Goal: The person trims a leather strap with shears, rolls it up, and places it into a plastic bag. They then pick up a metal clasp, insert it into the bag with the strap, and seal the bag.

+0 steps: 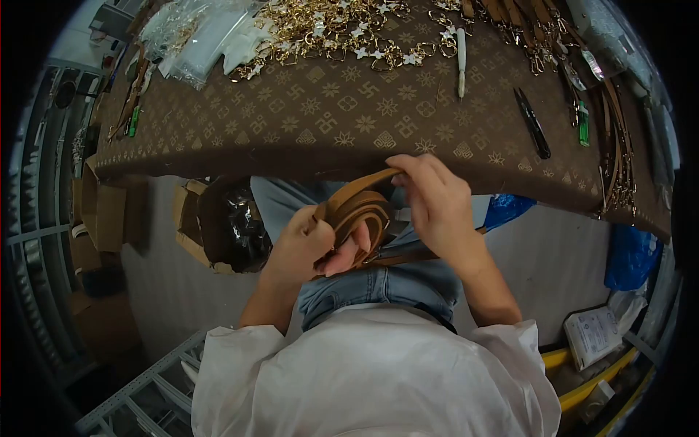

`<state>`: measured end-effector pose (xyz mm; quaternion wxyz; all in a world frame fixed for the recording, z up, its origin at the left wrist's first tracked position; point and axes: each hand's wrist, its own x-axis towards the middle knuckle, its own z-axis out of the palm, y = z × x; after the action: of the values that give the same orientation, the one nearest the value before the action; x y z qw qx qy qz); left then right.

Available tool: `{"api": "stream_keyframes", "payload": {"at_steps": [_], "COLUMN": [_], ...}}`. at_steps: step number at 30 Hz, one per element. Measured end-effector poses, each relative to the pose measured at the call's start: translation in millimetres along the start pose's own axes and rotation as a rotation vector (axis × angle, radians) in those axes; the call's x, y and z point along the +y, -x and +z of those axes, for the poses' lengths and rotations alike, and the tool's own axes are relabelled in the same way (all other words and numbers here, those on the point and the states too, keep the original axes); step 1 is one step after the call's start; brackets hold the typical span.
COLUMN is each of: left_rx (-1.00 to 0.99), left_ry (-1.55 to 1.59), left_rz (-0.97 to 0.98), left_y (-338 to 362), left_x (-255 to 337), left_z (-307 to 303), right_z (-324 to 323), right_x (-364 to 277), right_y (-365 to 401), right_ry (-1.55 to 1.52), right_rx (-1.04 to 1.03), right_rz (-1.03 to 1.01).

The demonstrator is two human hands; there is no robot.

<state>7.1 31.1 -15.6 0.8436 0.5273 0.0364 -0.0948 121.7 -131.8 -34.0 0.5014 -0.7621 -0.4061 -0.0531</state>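
A coiled brown leather strap (354, 206) is held over my lap, just in front of the table's near edge. My left hand (309, 244) is closed around the coil, with fingertips showing inside its loops. One end of the strap runs up to the right into my right hand (435, 200), whose thumb and fingers pinch it. Another length of strap trails under the coil to the right, across my jeans (378, 288).
The patterned brown tablecloth (313, 124) carries gold clasps with star charms (342, 33), clear plastic bags (204, 44), a white pen-like tool (461, 62), black tweezers (532, 124) and hanging straps (619, 156). An open cardboard box (191, 226) stands on the floor left of my legs.
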Motion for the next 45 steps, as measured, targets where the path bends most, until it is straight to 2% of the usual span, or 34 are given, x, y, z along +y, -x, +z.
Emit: {"api": "stream_keyframes", "payload": {"at_steps": [1, 3, 4, 6, 9, 12, 14, 17, 18, 19, 20, 21, 22, 25, 26, 28, 29, 31, 33, 34, 36, 38, 39, 41, 42, 43, 45], "left_rx": [-0.006, -0.040, -0.039, -0.119, -0.136, -0.063, 0.010, 0.137, 0.164, 0.074, 0.112, 0.151, 0.037, 0.111, -0.053, 0.028, -0.013, 0.221, 0.683, 0.945, 1.418, 1.560, 1.547, 1.320, 1.298, 1.294, 1.266], "left_ry": [-0.006, 0.260, 0.254, 0.496, 0.599, 0.580, 0.555, 0.550, 0.553, 0.537, 0.512, 0.490, 0.450, 0.440, 0.325, 0.293, 0.060, -0.624, -1.197, -1.221, -1.306, -1.327, -1.334, -1.147, -1.010, -1.010, -0.668], "left_rz": [0.005, 0.078, 0.086, 0.060, 0.081, 0.097, 0.099, 0.104, 0.124, 0.212, 0.209, 0.204, 0.275, 0.299, 0.331, 0.225, 0.306, 0.655, 0.755, 0.844, 0.826, 0.557, 0.581, 0.418, 0.248, 0.249, 0.189], "left_y": [-1.9, -3.4, -3.8, -5.3, -7.1, -7.9, -9.5, -13.9, -17.0, -21.4, -22.8, -24.4, -29.1, -39.2, -43.0, -52.6, -62.4, -82.1, -95.0, -105.0, -108.0, -91.8, -88.7, -86.3, -92.3, -97.7, -107.4], "left_x": [-1.9, -5.3, -8.4, -15.1, -17.1, -18.8, -17.4, -14.5, -13.7, -17.1, -15.3, -13.5, -19.3, -9.8, -2.8, 3.6, 7.6, 32.3, 68.7, 74.9, 94.0, 100.8, 108.7, 117.3, 124.5, 128.5, 134.2], "left_z": [-2.5, -7.8, -10.2, -12.1, -11.5, -7.2, -1.8, 9.2, 12.8, 10.0, 13.7, 17.1, 10.9, 20.2, 10.4, 17.5, 6.3, -23.2, -71.2, -118.9, -211.3, -288.3, -296.2, -300.0, -302.1, -303.8, -301.0], "right_z": [2.7, 10.4, 14.4, 19.9, 19.5, 29.0, 29.5, 25.4, 24.4, 23.6, 22.5, 19.4, 16.9, 9.0, 5.7, -2.4, -5.5, -11.1, -20.7, -23.9, -24.8, -25.6, -24.7, -23.2, -22.8, -23.0, -23.4], "right_x": [-4.6, -11.0, -13.2, -17.2, -20.7, -28.7, -32.4, -41.0, -40.2, -39.4, -37.9, -36.3, -33.9, -25.4, -24.0, -16.3, -10.4, 0.0, 21.4, 29.4, 33.5, 32.8, 29.0, 25.6, 25.5, 25.8, 25.6], "right_y": [3.6, 13.4, 16.8, 20.6, 17.9, 13.9, 13.2, 4.5, 3.4, 2.6, 1.2, -1.5, -4.6, -14.1, -17.9, -21.3, -23.7, -28.6, -32.6, -31.2, -30.0, -29.7, -30.9, -32.9, -32.5, -32.1, -32.6], "right_ry": [-0.066, -0.244, -0.247, -0.384, -0.358, -0.232, -0.160, -0.070, -0.079, -0.123, -0.165, -0.168, -0.173, -0.096, -0.108, -0.144, -0.201, -0.223, -0.067, -0.045, -0.019, 0.008, 0.054, 0.108, 0.109, 0.099, 0.093], "right_rx": [-0.039, -0.097, -0.097, -0.056, -0.125, -0.034, -0.098, -0.205, -0.207, -0.231, -0.258, -0.272, -0.281, -0.259, -0.236, -0.206, -0.147, -0.004, 0.066, 0.083, 0.075, 0.084, 0.081, 0.095, 0.104, 0.100, 0.095], "right_rz": [0.037, 0.072, 0.063, 0.181, 0.223, 0.107, 0.059, 0.141, 0.114, 0.166, 0.218, 0.199, 0.175, 0.057, 0.060, 0.152, 0.151, 0.175, 0.152, 0.200, 0.148, 0.103, 0.093, 0.076, 0.081, 0.088, 0.089]}}
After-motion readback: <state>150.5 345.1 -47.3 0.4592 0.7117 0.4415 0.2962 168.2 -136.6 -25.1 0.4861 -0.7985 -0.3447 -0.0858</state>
